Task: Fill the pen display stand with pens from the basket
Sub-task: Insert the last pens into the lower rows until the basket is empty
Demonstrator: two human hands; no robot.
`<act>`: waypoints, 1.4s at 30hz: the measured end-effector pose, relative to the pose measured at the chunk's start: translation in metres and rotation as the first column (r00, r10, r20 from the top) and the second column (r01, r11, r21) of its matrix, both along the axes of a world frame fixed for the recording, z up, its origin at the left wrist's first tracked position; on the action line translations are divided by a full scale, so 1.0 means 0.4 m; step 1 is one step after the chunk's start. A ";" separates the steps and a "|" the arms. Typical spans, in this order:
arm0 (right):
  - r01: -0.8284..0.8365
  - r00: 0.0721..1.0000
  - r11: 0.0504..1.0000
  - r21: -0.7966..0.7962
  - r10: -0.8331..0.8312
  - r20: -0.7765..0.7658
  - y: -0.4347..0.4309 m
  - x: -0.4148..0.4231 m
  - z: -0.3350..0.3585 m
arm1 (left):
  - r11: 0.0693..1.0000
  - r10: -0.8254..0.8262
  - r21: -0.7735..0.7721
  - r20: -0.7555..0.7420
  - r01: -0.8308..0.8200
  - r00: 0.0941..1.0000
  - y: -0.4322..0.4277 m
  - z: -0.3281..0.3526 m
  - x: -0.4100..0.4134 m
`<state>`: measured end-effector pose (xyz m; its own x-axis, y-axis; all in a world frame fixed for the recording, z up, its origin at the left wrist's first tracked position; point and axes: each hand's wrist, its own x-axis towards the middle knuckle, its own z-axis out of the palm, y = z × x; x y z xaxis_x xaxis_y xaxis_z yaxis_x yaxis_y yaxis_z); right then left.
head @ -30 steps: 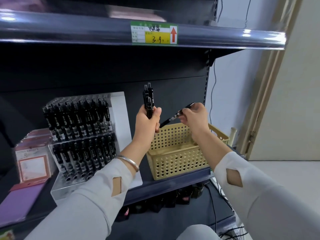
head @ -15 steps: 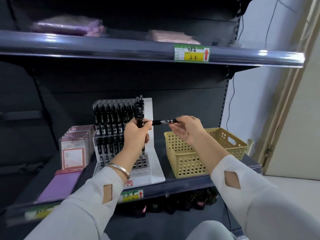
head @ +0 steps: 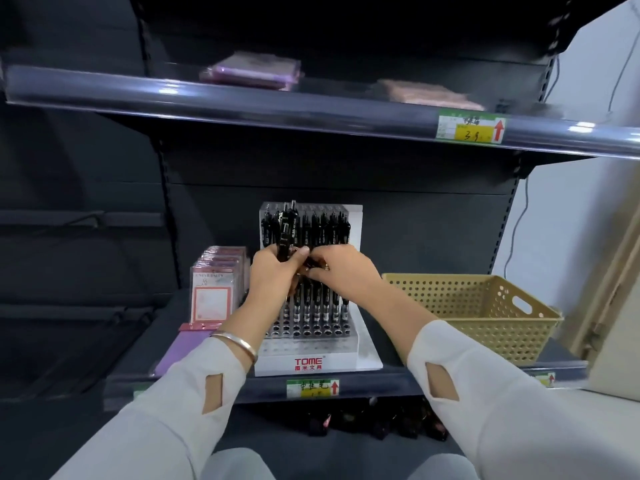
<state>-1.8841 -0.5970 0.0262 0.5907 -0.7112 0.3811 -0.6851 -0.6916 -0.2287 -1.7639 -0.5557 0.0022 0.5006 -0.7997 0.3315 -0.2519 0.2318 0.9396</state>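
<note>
Just one cam, head-mounted, wide-angle, looking fwd and a bit down at a dark shop shelf (head: 263, 388). It's close, arm's reach, w/ both sleeves coming in from the bottom corners. Pen stand (head: 308, 362) is roughly centre frame, basket (head: 485, 317) to the right, upper shelf (head: 242, 102) across the top. Edges bend from the lens.

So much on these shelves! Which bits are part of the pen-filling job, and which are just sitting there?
Part of the job:
pen display stand
pens in the left hand
right hand, at the stand's pens
basket

Just sitting there:
packaged cards
purple pad
price tags
packets on the upper shelf
</note>
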 end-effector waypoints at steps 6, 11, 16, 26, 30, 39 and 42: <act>-0.201 0.831 0.915 0.349 -0.029 0.556 0.004 0.061 0.012 | 0.998 -0.050 0.032 -0.120 0.054 0.992 0.035 -0.028 0.075; -0.432 0.629 0.713 0.552 -0.200 0.751 0.016 0.102 0.021 | 0.976 -0.194 0.074 -0.123 0.204 0.973 0.055 -0.051 0.091; -0.378 0.583 0.762 0.525 -0.244 0.775 -0.006 0.110 0.028 | 0.977 -0.169 0.112 -0.091 0.179 0.981 0.046 -0.068 0.114; -0.129 0.825 0.945 0.302 -0.066 0.561 -0.022 0.116 -0.017 | 0.997 -0.029 0.070 -0.172 0.042 0.985 0.024 -0.123 0.142; -0.133 0.862 0.938 0.319 -0.050 0.505 -0.026 0.129 -0.047 | 0.994 -0.054 0.082 -0.176 0.069 0.983 0.019 -0.142 0.149; -0.053 0.949 0.962 0.266 -0.034 0.312 -0.030 0.147 -0.056 | 0.988 -0.110 0.080 -0.218 0.130 0.970 0.014 -0.165 0.137; 0.115 0.979 0.992 0.056 -0.123 0.165 -0.037 0.145 -0.067 | 0.987 -0.110 0.097 -0.204 0.132 0.973 0.009 -0.170 0.136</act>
